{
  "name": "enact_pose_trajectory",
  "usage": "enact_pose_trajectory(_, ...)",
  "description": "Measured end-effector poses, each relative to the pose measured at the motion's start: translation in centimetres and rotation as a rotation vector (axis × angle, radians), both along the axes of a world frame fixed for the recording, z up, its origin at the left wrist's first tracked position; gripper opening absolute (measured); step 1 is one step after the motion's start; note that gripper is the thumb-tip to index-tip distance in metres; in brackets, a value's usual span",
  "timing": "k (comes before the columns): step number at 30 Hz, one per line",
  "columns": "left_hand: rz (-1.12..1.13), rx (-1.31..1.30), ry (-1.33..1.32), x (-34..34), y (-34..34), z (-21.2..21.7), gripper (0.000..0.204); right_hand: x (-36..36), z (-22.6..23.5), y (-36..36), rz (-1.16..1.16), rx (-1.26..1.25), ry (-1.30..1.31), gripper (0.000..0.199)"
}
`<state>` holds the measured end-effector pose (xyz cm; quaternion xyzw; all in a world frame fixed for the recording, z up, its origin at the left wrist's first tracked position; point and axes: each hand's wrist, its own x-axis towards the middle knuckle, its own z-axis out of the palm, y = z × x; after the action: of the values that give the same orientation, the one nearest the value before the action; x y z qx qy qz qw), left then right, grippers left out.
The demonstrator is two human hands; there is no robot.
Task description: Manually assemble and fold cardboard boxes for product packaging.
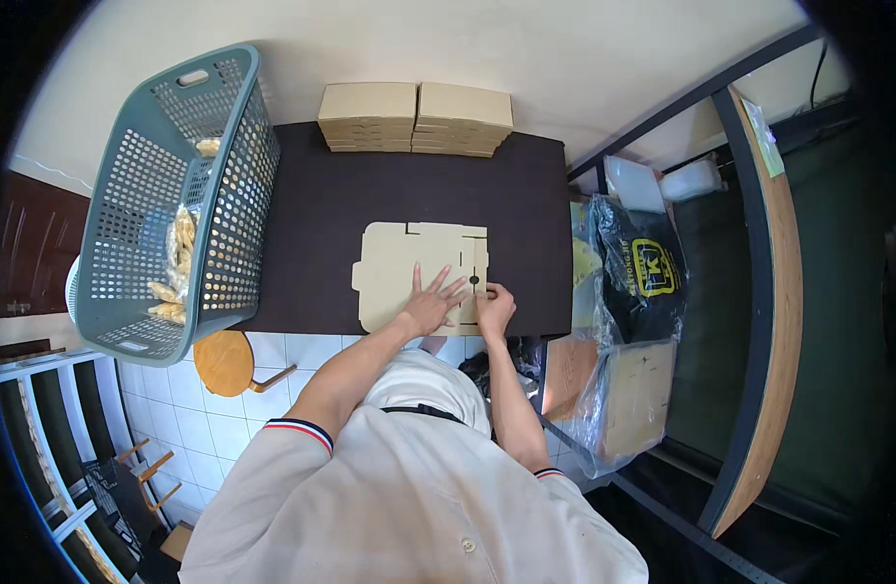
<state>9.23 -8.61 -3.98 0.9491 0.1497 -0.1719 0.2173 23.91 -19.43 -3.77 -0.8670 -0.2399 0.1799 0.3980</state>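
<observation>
A flat cardboard box blank [390, 268] lies unfolded near the front edge of the dark table, with slots, tabs and a small round hole along its right side. My left hand [431, 304] presses flat on the blank, fingers spread. At the blank's right edge is my right hand [495, 310], its fingers curled in and the fingertips against the cardboard. Its thumb and fingers appear to pinch the edge flap, partly hidden by the hand.
Two stacks of folded cardboard boxes [368, 115] stand at the table's back. A tall grey-green basket [236, 214] holding bagged goods [180, 248] is at left. To the right are a black plastic bag [623, 253], a plastic-wrapped cardboard pack [635, 399] and a metal-framed shelf [759, 321]. A wooden stool [223, 363] stands below.
</observation>
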Motion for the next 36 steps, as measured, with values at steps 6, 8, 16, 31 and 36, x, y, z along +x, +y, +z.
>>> enact_pose_trajectory(6,0.064,0.018,0.005,1.1,0.7,-0.4,0.121,-1.2,-1.3,0.4,0.018,0.073,-0.211,0.024)
enact_pose_trajectory(8,0.105,0.030,0.041,1.8,1.5,0.1,0.141,-1.5,-1.5,0.2,0.048,0.129,-0.284,0.026)
enact_pose_trajectory(16,0.094,0.030,0.107,5.4,4.8,2.8,0.174,4.6,-1.4,4.9,-0.025,0.050,0.073,0.038)
enact_pose_trajectory(31,0.151,0.007,0.062,5.7,6.2,1.9,0.180,6.1,-0.9,9.3,0.083,-0.055,-0.183,0.023)
enact_pose_trajectory(36,0.155,-0.051,0.022,5.2,6.7,2.0,0.180,5.5,-2.2,9.0,0.090,-0.062,-0.204,0.022)
